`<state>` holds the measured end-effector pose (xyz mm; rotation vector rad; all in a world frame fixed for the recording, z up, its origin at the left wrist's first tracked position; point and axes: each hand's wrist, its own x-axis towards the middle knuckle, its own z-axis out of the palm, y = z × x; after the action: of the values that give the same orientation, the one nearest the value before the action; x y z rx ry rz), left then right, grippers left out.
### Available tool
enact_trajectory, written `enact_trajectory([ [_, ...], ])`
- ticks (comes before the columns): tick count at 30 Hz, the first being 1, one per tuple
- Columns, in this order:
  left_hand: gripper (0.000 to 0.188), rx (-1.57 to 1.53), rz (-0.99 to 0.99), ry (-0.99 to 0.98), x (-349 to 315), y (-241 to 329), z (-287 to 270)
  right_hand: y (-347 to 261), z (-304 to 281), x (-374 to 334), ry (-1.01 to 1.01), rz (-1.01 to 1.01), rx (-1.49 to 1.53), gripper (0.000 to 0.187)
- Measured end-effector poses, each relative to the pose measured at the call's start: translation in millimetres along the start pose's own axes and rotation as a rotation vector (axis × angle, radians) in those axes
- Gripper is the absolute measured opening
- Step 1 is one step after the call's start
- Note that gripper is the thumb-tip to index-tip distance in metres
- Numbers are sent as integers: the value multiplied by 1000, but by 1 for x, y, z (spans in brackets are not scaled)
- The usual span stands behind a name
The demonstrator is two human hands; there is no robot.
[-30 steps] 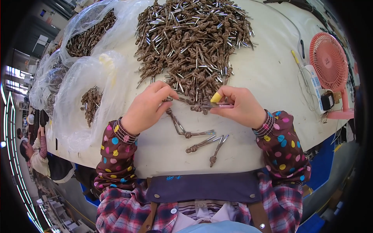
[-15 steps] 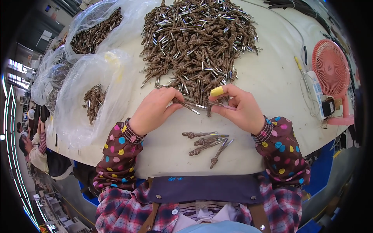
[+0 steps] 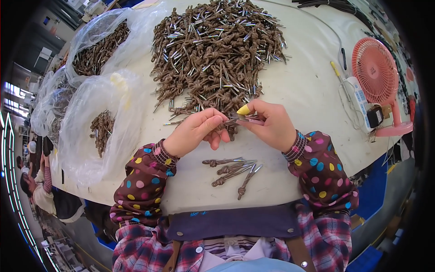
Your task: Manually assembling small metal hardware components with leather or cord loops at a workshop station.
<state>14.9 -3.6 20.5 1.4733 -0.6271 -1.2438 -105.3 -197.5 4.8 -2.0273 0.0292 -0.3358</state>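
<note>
My left hand (image 3: pixel 195 131) is closed, pinching a short knotted brown cord whose small visible part lies at the fingertips. Across from it, my right hand (image 3: pixel 272 124) grips a slim tool with a pink handle (image 3: pixel 252 120); its kind I cannot make out. The tool's tip meets the cord between both hands. A yellow wrap (image 3: pixel 244 109) covers one right fingertip. Just beyond the hands spreads a big pile of knotted brown cords (image 3: pixel 217 54) with shiny metal tips. Nearer to me lie several separate knotted cords (image 3: pixel 230 171), metal tips pointing right.
Clear plastic bags (image 3: pixel 74 136) with more cords stand at the left of the pale table (image 3: pixel 312 77). To the right are a pink fan (image 3: pixel 375 70), a white power strip (image 3: pixel 360 97) with a black plug, and a yellow-handled screwdriver (image 3: pixel 335 69). People work at far left.
My hands have drawn closer together. The left fingers have turned and curled inward, hiding the metal tips that stuck out before. The whole view has shifted slightly.
</note>
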Motion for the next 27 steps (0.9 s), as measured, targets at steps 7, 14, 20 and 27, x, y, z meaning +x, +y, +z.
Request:
enact_trajectory([
  [7, 21, 720, 416, 384, -1, -1, 0, 2, 8, 0, 51, 90, -13, 15],
  [14, 12, 870, 589, 465, 1, -8, 14, 0, 16, -2, 72, 99, -1, 19],
  [20, 4, 925, 632, 564, 6, -13, 17, 4, 22, -2, 25, 260, 401, 18],
  [27, 12, 636, 540, 579, 10, -27, 7, -3, 20, -1, -2, 351, 467, 17],
])
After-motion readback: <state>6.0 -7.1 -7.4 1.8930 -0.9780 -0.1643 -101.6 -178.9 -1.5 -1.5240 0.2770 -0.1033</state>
